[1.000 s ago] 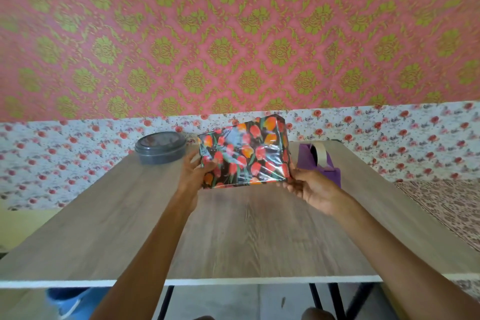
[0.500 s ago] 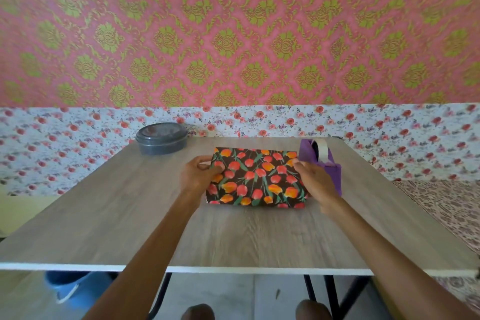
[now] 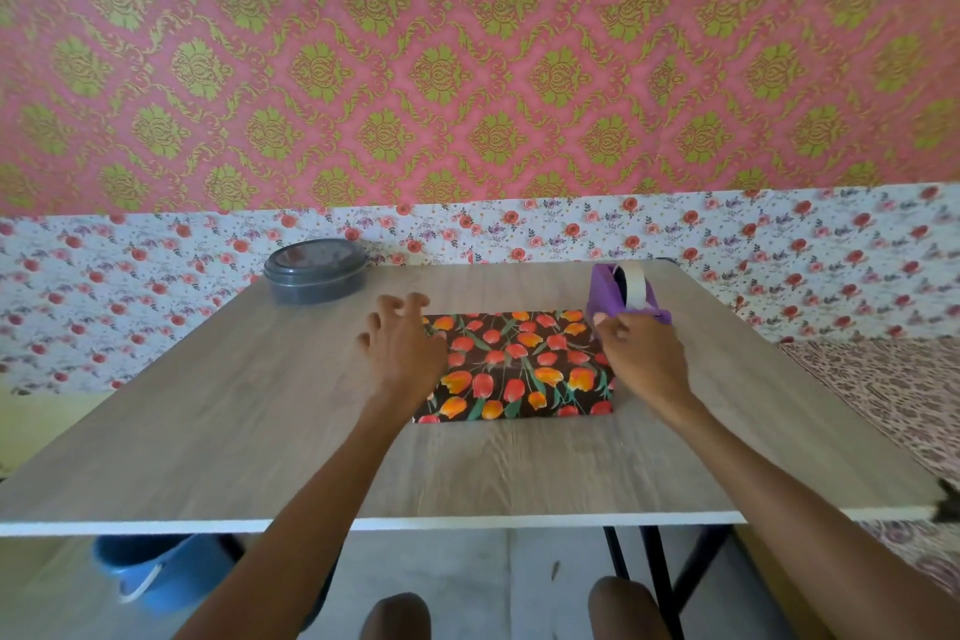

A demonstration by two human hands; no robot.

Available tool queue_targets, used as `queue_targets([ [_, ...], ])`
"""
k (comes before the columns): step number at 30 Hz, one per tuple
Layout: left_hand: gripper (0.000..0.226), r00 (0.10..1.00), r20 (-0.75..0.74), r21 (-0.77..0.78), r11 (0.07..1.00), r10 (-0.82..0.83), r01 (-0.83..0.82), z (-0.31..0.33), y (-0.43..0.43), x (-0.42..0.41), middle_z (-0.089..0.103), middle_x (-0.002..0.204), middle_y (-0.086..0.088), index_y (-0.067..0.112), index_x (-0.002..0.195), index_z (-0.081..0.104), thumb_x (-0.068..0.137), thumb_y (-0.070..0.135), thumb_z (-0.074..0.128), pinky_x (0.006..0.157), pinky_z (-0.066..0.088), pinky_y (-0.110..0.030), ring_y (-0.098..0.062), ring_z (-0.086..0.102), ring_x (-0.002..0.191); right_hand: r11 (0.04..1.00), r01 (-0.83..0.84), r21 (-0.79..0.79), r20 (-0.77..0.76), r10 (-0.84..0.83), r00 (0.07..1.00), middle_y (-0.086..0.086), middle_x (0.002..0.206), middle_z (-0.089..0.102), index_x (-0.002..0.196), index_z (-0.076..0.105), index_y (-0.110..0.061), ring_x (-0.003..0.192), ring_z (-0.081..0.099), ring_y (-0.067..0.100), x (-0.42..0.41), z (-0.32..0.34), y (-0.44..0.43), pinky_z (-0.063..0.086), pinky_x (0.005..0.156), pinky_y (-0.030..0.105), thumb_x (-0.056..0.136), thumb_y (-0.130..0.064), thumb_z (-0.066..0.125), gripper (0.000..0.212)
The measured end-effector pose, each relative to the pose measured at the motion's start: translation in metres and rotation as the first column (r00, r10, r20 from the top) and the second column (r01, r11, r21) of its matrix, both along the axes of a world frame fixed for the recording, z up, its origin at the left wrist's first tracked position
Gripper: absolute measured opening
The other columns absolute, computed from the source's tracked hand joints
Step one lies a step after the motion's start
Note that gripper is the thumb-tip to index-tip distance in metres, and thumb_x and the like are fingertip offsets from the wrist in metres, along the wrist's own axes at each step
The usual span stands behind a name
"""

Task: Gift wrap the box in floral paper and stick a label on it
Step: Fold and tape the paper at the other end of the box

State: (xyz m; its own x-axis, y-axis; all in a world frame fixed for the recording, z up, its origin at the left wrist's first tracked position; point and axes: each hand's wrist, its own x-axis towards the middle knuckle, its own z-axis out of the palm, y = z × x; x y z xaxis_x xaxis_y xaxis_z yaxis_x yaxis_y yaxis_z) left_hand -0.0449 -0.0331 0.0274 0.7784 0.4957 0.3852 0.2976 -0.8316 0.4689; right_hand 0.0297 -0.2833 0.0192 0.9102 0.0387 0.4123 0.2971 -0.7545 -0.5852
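Observation:
The box [image 3: 519, 364], wrapped in dark paper with orange and red tulips, lies flat in the middle of the wooden table [image 3: 234, 431]. My left hand [image 3: 402, 348] is at the box's left edge, fingers spread and slightly bent, holding nothing. My right hand [image 3: 641, 359] is at the box's right edge with its fingers loosely curled, just in front of the purple tape dispenser [image 3: 610, 294]. It grips nothing that I can see. No label is visible.
A round dark grey lidded container [image 3: 314, 270] stands at the table's back left. The tape dispenser sits at the back right, touching the box's far right corner. A blue bucket [image 3: 156, 572] is under the table on the left. A patterned wall runs behind.
The box was held up tilted in both hands, then laid flat on the table. Both hands have now let go of it and drawn to its sides.

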Motion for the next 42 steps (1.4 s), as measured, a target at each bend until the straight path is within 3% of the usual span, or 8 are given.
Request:
queue_targets([
  [3, 0.033, 0.964, 0.074, 0.128, 0.961, -0.256, 0.245, 0.011, -0.019, 0.009, 0.049, 0.139, 0.002, 0.028, 0.125, 0.060, 0.094, 0.038, 0.056, 0.105, 0.038, -0.041, -0.020, 0.044, 0.127, 0.981, 0.195, -0.026, 0.208, -0.185, 0.960, 0.003, 0.087, 0.063, 0.088, 0.064, -0.016, 0.084, 0.061, 0.025, 0.008, 0.011, -0.014, 0.040, 0.059, 0.025, 0.091, -0.038, 0.060, 0.022],
  [7, 0.050, 0.863, -0.085, 0.187, 0.843, -0.498, 0.504, 0.013, -0.066, 0.027, 0.041, 0.151, 0.004, 0.029, 0.140, 0.048, 0.097, 0.055, 0.040, 0.112, 0.034, -0.046, -0.020, 0.036, 0.139, 0.945, 0.278, -0.172, 0.008, -0.281, 0.960, 0.013, 0.116, 0.054, 0.121, 0.049, -0.013, 0.108, 0.055, 0.037, 0.022, 0.007, -0.030, 0.050, 0.072, 0.040, 0.075, -0.061, 0.070, 0.070],
  [11, 0.064, 0.835, -0.297, 0.196, 0.827, -0.463, 0.528, 0.008, -0.102, 0.049, 0.016, 0.163, 0.001, 0.030, 0.151, 0.029, 0.097, 0.064, 0.029, 0.120, 0.012, -0.051, -0.024, 0.010, 0.150, 0.958, 0.217, -0.189, -0.102, -0.239, 0.966, 0.008, 0.107, 0.066, 0.119, 0.048, -0.017, 0.096, 0.066, 0.032, 0.034, -0.001, -0.033, 0.053, 0.074, 0.035, 0.069, -0.067, 0.072, 0.076],
  [14, 0.069, 0.810, -0.365, 0.159, 0.827, -0.458, 0.539, 0.000, -0.112, 0.057, 0.015, 0.163, 0.001, 0.030, 0.152, 0.026, 0.094, 0.068, 0.028, 0.120, 0.009, -0.055, -0.025, 0.011, 0.150, 0.966, 0.218, -0.142, -0.073, -0.229, 0.971, 0.007, 0.103, 0.068, 0.116, 0.051, -0.019, 0.093, 0.066, 0.031, 0.035, -0.002, -0.042, 0.051, 0.072, 0.032, 0.067, -0.061, 0.075, 0.068],
  [18, 0.069, 0.825, -0.353, 0.152, 0.842, -0.442, 0.517, -0.005, -0.113, 0.060, 0.025, 0.160, 0.002, 0.027, 0.150, 0.032, 0.094, 0.068, 0.026, 0.118, 0.011, -0.055, -0.022, 0.021, 0.147, 0.966, 0.242, -0.086, -0.080, -0.249, 0.965, 0.007, 0.099, 0.067, 0.113, 0.053, -0.019, 0.093, 0.065, 0.031, 0.033, -0.003, -0.072, 0.051, 0.076, 0.033, 0.064, -0.054, 0.077, 0.066],
  [29, 0.070, 0.801, -0.400, 0.165, 0.825, -0.445, 0.541, -0.009, -0.126, 0.071, 0.020, 0.162, 0.002, 0.029, 0.153, 0.025, 0.095, 0.068, 0.022, 0.119, 0.009, -0.057, -0.022, 0.017, 0.149, 0.930, 0.362, -0.070, -0.131, -0.368, 0.920, 0.009, 0.106, 0.066, 0.121, 0.051, -0.015, 0.100, 0.064, 0.033, 0.026, -0.005, -0.160, 0.054, 0.083, 0.041, 0.062, -0.053, 0.080, 0.076],
  [37, 0.070, 0.807, -0.390, 0.183, 0.822, -0.443, 0.540, -0.011, -0.126, 0.073, 0.022, 0.161, 0.002, 0.029, 0.152, 0.026, 0.094, 0.069, 0.022, 0.119, 0.012, -0.057, -0.023, 0.021, 0.148, 0.937, 0.348, -0.039, -0.099, -0.351, 0.931, 0.007, 0.099, 0.067, 0.113, 0.050, -0.014, 0.088, 0.066, 0.029, 0.031, -0.008, -0.161, 0.056, 0.078, 0.039, 0.064, -0.050, 0.080, 0.068],
  [42, 0.070, 0.806, -0.393, 0.189, 0.819, -0.442, 0.542, -0.012, -0.124, 0.074, 0.021, 0.162, 0.002, 0.030, 0.153, 0.025, 0.094, 0.069, 0.021, 0.119, 0.012, -0.056, -0.023, 0.022, 0.148, 0.944, 0.326, -0.055, -0.111, -0.330, 0.937, 0.011, 0.103, 0.065, 0.116, 0.048, -0.008, 0.095, 0.065, 0.032, 0.041, -0.006, -0.161, 0.048, 0.074, 0.035, 0.068, -0.044, 0.081, 0.069],
])
